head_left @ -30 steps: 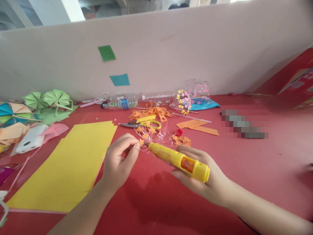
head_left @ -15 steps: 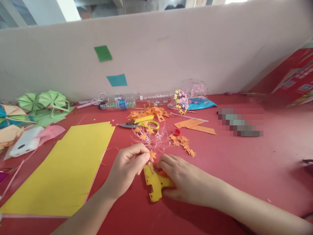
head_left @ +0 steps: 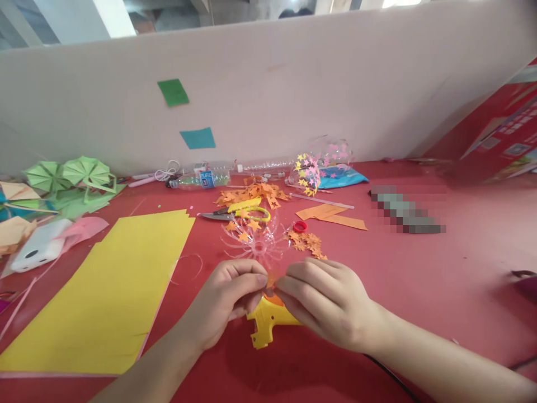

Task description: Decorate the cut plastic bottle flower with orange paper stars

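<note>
An orange paper star [head_left: 272, 278] is pinched between the fingertips of my left hand [head_left: 232, 299], partly hidden and a little blurred. My right hand [head_left: 331, 299] meets it from the other side, its fingers closed on the star's edge. Below both hands a yellow glue gun [head_left: 264, 322] lies on the red table, its right part covered by my right hand. Just beyond the hands stands a clear plastic bottle piece cut into curled strips [head_left: 259, 246], with several orange stars [head_left: 254, 225] on its strips.
Yellow scissors [head_left: 255, 212], a yellow cutter [head_left: 245, 205] and orange scraps [head_left: 251, 193] lie behind. Right of the cut piece are a red cap [head_left: 300, 226] and loose orange stars [head_left: 306, 242]. Yellow sheets [head_left: 109, 291] spread left; bottles [head_left: 205, 177] line the wall.
My right hand has let go of the glue gun and come up to the star in my left hand. The glue gun now rests on the table.
</note>
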`<state>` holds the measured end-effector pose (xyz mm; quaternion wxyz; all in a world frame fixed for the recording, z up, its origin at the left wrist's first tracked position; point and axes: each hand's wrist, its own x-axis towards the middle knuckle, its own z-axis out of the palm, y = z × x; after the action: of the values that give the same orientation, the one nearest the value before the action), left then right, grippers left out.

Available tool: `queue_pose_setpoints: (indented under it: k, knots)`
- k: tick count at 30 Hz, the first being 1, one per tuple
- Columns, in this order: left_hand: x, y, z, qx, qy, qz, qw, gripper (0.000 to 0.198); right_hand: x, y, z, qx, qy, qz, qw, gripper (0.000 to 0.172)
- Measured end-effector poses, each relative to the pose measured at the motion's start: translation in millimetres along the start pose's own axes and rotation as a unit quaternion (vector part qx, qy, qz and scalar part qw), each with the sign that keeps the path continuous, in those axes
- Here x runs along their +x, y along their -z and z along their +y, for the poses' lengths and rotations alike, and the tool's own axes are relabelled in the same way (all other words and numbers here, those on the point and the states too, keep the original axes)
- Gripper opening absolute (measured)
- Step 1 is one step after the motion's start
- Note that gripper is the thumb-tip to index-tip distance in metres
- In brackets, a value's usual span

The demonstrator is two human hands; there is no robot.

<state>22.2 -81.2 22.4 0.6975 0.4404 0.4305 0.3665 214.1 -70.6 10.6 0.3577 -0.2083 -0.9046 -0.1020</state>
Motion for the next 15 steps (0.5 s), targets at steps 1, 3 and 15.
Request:
queue_pose_setpoints:
  k: [1,3,15]
  knots:
    - [-0.5,-0.3,-0.1,-0.001,0.001,0.0,1.0,0.019,-0.5,0.1,0.8,-0.005,0.002,-0.002,1.0,0.009]
    - [-1.5,-0.3,-0.1,-0.005,0.004,0.004,1.0,0.019,-1.0,-0.4,2.0,-0.002,-0.013,0.006,1.0,0.008]
    - [-3.2,0.2,-0.2,-0.008,0.029,0.005,1.0,0.016,2.6,-0.7,1.0,0.1,-0.056,0.039,0.993,0.012]
